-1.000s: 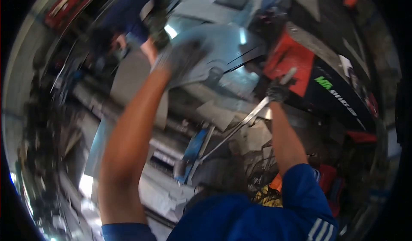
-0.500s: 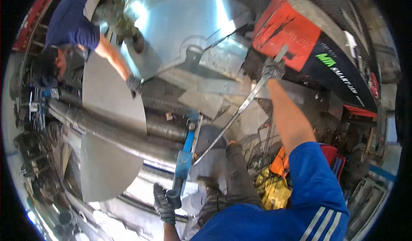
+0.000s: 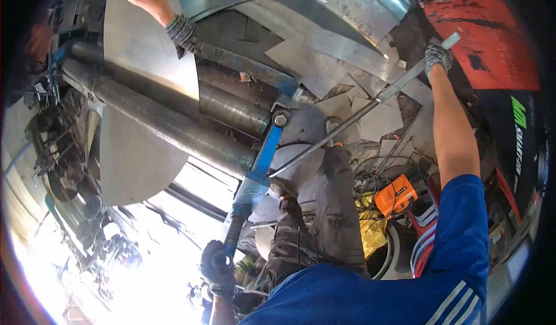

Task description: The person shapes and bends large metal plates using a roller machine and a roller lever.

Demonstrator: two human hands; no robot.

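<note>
My right hand (image 3: 437, 58), in a grey knit glove, is closed around the upper part of a long metal bar (image 3: 365, 108). The bar slants down to the blue end bracket (image 3: 262, 160) of a roller machine. My left hand (image 3: 218, 265), also gloved, is closed at the lower end of the bracket's threaded screw (image 3: 234, 231); a ring-shaped end shows between its fingers. A rounded flat metal sheet (image 3: 136, 163) lies between the long steel rollers (image 3: 168, 122). A co-worker's gloved hand (image 3: 182, 34) is at the sheet's far edge.
Loose sheet offcuts (image 3: 307, 64) cover the floor ahead. A red and black machine case (image 3: 480, 35) stands at right. Cables (image 3: 376, 174), an orange box (image 3: 395, 196) and a yellow bag (image 3: 373, 232) lie by my legs. Scrap (image 3: 63, 145) is piled at left.
The view has shifted closer to the rollers. My left hand has gone from loosely spread beside the screw end to closed on it. The screw thread now shows below the bracket. My right hand keeps the bar.
</note>
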